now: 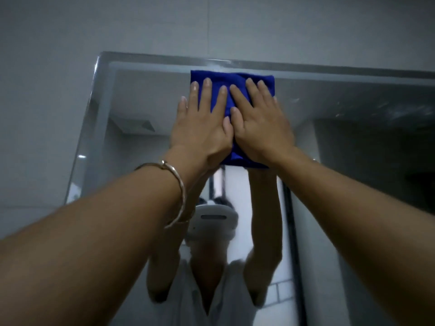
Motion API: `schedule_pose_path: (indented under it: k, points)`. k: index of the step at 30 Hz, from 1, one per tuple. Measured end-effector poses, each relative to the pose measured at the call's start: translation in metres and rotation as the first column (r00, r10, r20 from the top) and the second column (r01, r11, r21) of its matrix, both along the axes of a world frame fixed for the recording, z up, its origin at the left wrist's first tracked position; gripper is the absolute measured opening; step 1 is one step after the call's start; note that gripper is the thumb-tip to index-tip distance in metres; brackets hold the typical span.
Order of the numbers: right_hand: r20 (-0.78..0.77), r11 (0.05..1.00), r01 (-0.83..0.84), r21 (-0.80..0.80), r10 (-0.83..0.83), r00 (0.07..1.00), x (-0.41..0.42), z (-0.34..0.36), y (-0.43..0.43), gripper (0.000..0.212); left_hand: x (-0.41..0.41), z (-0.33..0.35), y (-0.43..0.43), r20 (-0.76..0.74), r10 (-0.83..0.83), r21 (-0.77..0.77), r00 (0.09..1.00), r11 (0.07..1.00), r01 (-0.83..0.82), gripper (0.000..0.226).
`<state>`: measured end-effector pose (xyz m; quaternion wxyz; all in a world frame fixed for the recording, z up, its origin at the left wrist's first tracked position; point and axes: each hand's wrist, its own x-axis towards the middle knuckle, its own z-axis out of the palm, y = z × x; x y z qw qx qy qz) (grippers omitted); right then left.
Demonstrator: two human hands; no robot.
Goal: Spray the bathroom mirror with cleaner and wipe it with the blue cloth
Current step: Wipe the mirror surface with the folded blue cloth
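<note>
The blue cloth [235,78], folded into a rectangle, lies flat against the mirror [353,128] just under its top edge. My left hand [200,128] presses on the cloth's left half with straight fingers; its little finger hangs over the cloth's left edge onto the glass. My right hand [261,128] presses on the right half, fingers straight and spread. The two hands touch side by side. A metal bangle [179,191] circles my left wrist. No spray bottle is in view.
The mirror's bevelled left edge [87,128] and top edge [306,67] meet grey wall tiles [117,27]. Faint streaks show on the glass at the upper right [388,109]. My raised arms and a reflected dark door frame [292,231] appear in the mirror.
</note>
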<state>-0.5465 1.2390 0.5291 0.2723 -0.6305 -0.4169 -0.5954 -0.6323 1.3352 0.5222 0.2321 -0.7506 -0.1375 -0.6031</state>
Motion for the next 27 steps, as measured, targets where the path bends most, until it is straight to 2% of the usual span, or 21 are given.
schedule_pose_path:
  k: [3,12,16,20,24,27]
  points:
    - [0.001,1.0,0.007,0.025,-0.007,1.0,0.006,-0.032,-0.004,0.056,0.003,-0.033,-0.011,-0.025,0.036,-0.029,0.999,0.999,-0.037,0.058]
    - [-0.014,0.993,-0.003,-0.12,0.002,1.0,0.005,-0.073,-0.016,0.056,-0.003,-0.081,-0.025,-0.097,0.164,-0.15,0.982,0.973,-0.178,0.058]
    - [-0.002,0.988,-0.013,-0.151,0.013,1.0,0.009,-0.088,-0.021,0.057,0.002,-0.101,-0.026,-0.071,0.155,-0.166,0.985,0.972,-0.165,0.057]
    - [-0.01,0.989,0.006,-0.145,-0.008,1.0,0.005,-0.106,-0.023,0.068,0.006,-0.119,-0.027,-0.077,0.118,-0.175,0.99,0.976,-0.13,0.063]
    - [-0.043,0.973,0.089,-0.215,-0.1,0.994,-0.01,-0.103,-0.027,0.059,0.005,-0.117,-0.019,-0.062,0.086,-0.127,0.994,0.988,-0.093,0.063]
    - [-0.103,0.986,0.014,-0.168,-0.031,0.994,-0.018,-0.106,-0.017,0.071,-0.014,-0.11,-0.007,-0.042,0.046,0.058,0.998,0.997,-0.044,0.058]
